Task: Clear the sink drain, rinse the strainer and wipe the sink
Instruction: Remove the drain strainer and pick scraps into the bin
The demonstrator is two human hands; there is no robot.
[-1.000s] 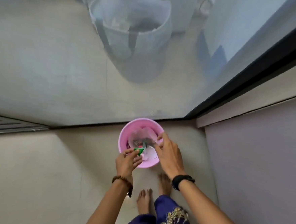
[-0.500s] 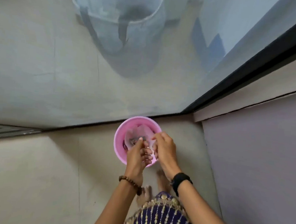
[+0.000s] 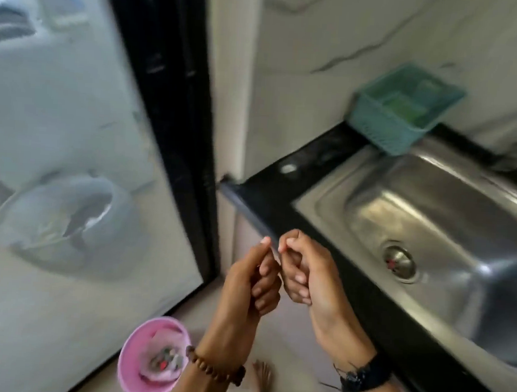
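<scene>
Glass door (image 3: pixel 72 121): fills the left of the view, dark frame on its right edge; shapes behind it blurred.
Desk (image 3: pixel 269 196): black top running along the right, carrying the sink.
Sink (image 3: pixel 451 215): stainless basin set in the desk, no water visible in it.
Basket (image 3: pixel 404 111): teal plastic, at the far left corner of the sink against the wall; something green inside, too blurred to name.
Pink bin (image 3: pixel 136 355): on the floor at lower left, beside the glass door – scraps and a pale liner inside, well apart from the sink.
Left hand (image 3: pixel 248 287): raised in front of the desk edge, fingers curled inward, thumb up; beaded bracelet at the wrist.
Right hand (image 3: pixel 306 275): just beside the left, fingertips touching it; dark band at the wrist.
Grip: both hands closed loosely against each other – whether anything is held between them cannot be told.
Strainer (image 3: pixel 398 262): seated in the drain at the sink floor, a red speck on it.
</scene>
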